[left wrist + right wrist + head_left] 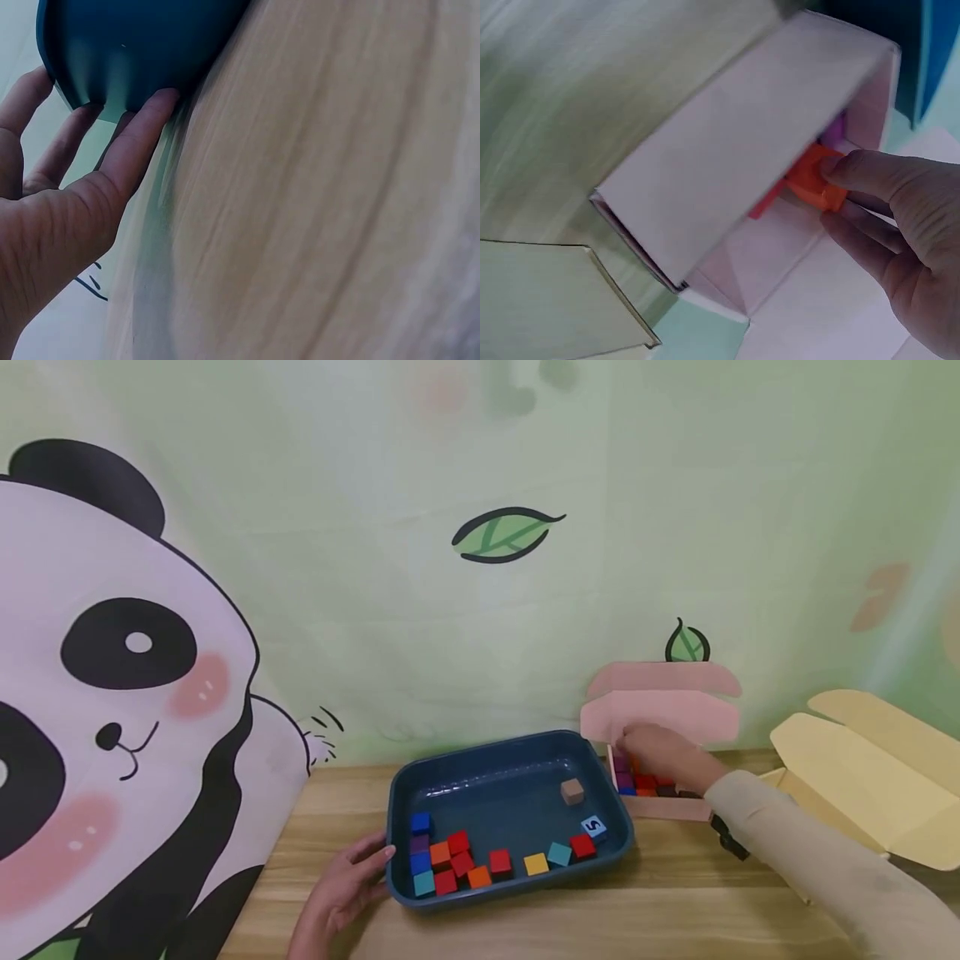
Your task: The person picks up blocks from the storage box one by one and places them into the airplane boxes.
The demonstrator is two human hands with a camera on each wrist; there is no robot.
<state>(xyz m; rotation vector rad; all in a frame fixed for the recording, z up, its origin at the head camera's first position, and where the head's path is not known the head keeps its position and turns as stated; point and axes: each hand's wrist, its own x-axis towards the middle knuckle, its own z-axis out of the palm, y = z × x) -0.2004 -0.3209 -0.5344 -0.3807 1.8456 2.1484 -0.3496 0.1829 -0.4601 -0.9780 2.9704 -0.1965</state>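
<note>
My left hand (347, 883) is at the left end of a dark blue tray (480, 758), its fairly straight fingers against the tray's outer wall in the left wrist view. Colored cubes lie in the tray: a group of red, orange, blue, purple and teal at the left, a yellow cube (536, 864) near the front, and a plain wooden cube (572, 791) at the right. My right hand (911, 217) pinches an orange block (814, 178) between thumb and fingers at the opening of a pink box (727, 142). Several more colored cubes sit inside that box, partly hidden by the hand.
An open cream-yellow box (840, 777) stands to the right, partly behind my right sleeve (825, 868). The pink box's lid is raised against a panda-print backdrop (450, 635). Everything rests on a wood-grain table (600, 918).
</note>
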